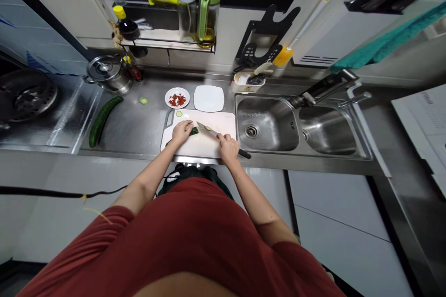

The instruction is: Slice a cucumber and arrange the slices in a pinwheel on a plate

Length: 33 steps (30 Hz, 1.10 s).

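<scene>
My left hand (182,132) is closed over a dark green cucumber (194,131) lying on a white cutting board (209,148); most of the cucumber is hidden under the hand and wrist. In my right hand (228,147) is a kitchen knife (208,131), its black handle sticking out behind the fist. The blade points up and left, its tip close to the cucumber's cut end. A pale cucumber slice (208,128) is at the blade. Another slice (179,113) lies at the board's upper left corner.
Behind the board stand a plate of chopped red pieces (177,99) and a white square plate (209,98). To the left lie a whole cucumber (104,120) and a cucumber piece (143,100). A steel pot (108,74) stands farther back; a double sink (266,123) adjoins the board's right.
</scene>
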Available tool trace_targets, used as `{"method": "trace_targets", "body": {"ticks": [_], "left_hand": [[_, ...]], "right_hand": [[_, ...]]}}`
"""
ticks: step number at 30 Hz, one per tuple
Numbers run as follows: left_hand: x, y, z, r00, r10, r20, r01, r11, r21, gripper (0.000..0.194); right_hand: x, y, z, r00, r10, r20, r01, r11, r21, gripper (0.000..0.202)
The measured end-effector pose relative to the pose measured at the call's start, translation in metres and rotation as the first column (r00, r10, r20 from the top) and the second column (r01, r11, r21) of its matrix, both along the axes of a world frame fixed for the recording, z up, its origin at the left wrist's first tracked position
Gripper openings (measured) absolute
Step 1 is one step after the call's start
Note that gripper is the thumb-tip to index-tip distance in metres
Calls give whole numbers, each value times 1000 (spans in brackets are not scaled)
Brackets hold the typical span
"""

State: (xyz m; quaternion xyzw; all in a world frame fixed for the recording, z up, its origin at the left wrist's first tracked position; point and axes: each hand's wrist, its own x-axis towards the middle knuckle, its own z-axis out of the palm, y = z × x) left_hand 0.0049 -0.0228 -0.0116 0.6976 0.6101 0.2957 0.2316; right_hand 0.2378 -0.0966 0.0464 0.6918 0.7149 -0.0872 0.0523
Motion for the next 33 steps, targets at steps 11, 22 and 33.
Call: {"method": "trace_targets", "body": {"ticks": [11, 22, 33], "left_hand": [[23, 17, 40, 968, -175, 181, 198, 974, -114, 33], [40, 14, 44, 936, -351, 34, 352, 927, -127, 23], [31, 28, 20, 963, 32, 268, 21, 981, -193, 16]], "right_hand": [[7, 2, -5, 1000, 25, 4, -25, 989, 143, 43], [8, -1, -3, 998, 67, -1, -66, 992, 110, 45], [11, -1, -9, 999, 31, -8, -30, 996, 87, 47]]}}
